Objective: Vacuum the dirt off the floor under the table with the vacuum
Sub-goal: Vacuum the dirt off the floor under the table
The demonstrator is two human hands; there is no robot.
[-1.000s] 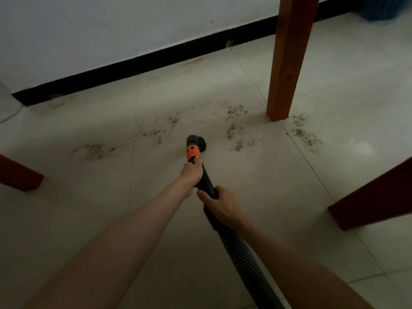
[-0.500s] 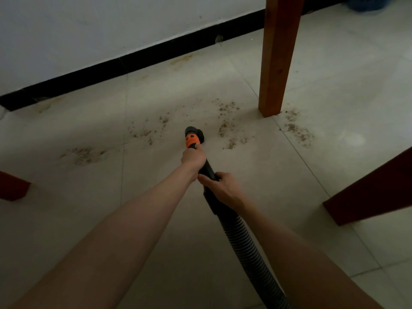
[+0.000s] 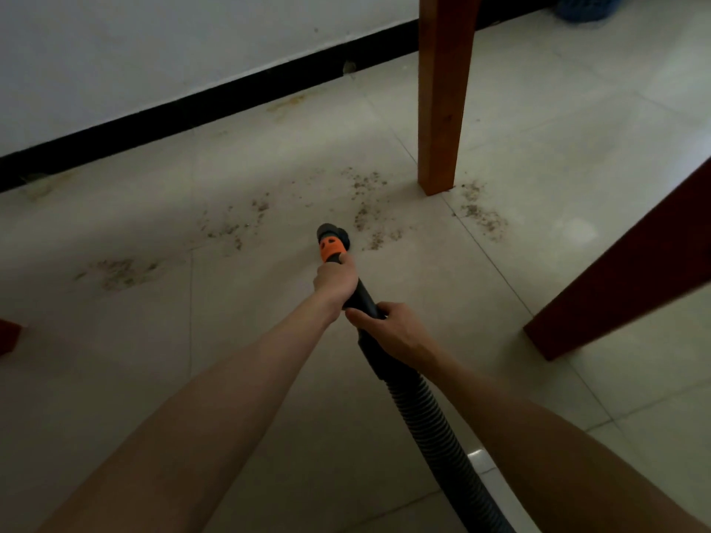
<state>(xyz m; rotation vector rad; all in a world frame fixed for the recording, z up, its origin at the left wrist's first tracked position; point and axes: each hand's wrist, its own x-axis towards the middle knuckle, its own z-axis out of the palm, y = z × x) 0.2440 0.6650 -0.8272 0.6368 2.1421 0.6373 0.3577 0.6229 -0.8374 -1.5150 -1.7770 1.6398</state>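
Note:
A black vacuum wand with an orange collar [image 3: 331,246] ends in a round black nozzle [image 3: 333,235] close to the pale tiled floor. My left hand [image 3: 335,279] grips the wand just behind the orange collar. My right hand [image 3: 392,329] holds the black tube lower down, where the ribbed hose [image 3: 442,436] begins. Brown dirt lies in patches: one [image 3: 369,213] just right of the nozzle, one [image 3: 234,225] to its left, one [image 3: 119,272] farther left, and one [image 3: 483,217] beyond the table leg.
A light wooden table leg [image 3: 442,101] stands right of the dirt. A darker wooden leg [image 3: 631,271] slants in from the right, and another corner [image 3: 7,334] shows at the left edge. A white wall with black skirting [image 3: 192,109] runs behind. A blue object [image 3: 588,5] sits top right.
The view has drifted so the scene sits lower and left. The nozzle has edged slightly forward toward the dirt near the table leg. Both hands keep their grip.

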